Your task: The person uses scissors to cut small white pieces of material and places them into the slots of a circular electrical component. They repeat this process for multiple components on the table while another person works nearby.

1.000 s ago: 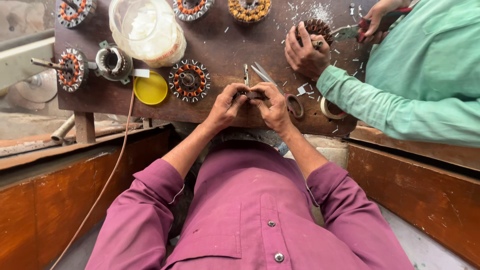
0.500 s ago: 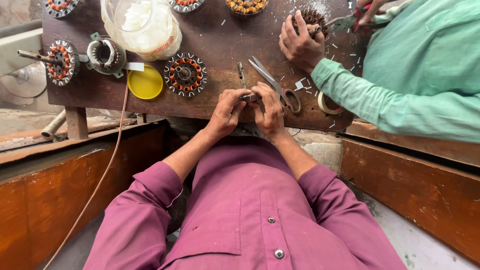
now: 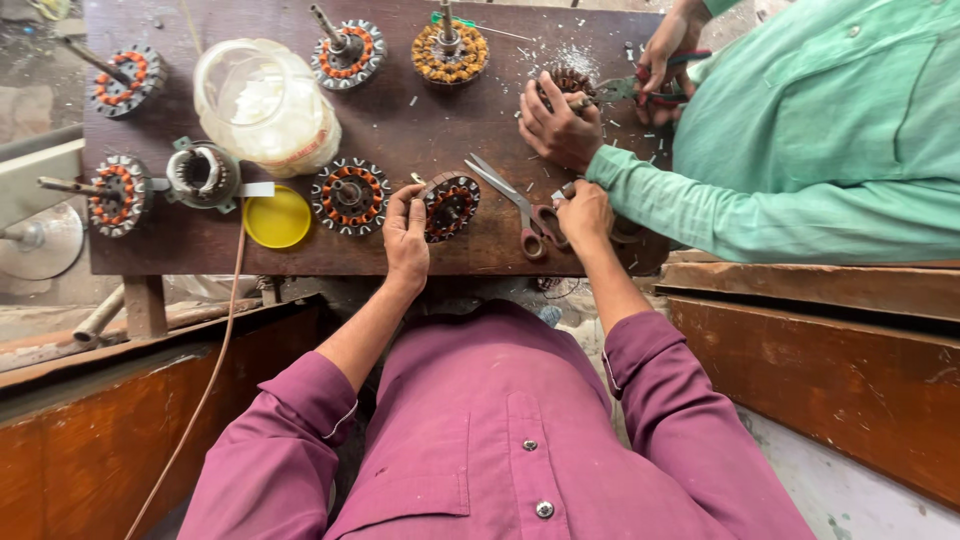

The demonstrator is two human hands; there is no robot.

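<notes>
My left hand (image 3: 405, 238) grips the rim of a round copper-wound motor stator (image 3: 452, 204) that lies near the front edge of the dark wooden bench (image 3: 400, 125). My right hand (image 3: 586, 214) rests curled at the bench's front edge. It is right beside the brown handles of a pair of scissors (image 3: 522, 205), whose blades point up-left. I cannot tell whether that hand grips the scissors or something small at its fingertips. My purple sleeves fill the lower part of the view.
A person in a green shirt (image 3: 800, 130) works at the right, one hand (image 3: 556, 125) on a stator and the other on red-handled cutters (image 3: 655, 85). A plastic jar (image 3: 265, 105), a yellow lid (image 3: 277, 217), several more stators (image 3: 350, 195) and a hanging cable (image 3: 215, 370) are to the left.
My hands were together on a small part at the bench's edge. They have separated: the left now holds a stator and the right has moved right, to the scissors' handles.
</notes>
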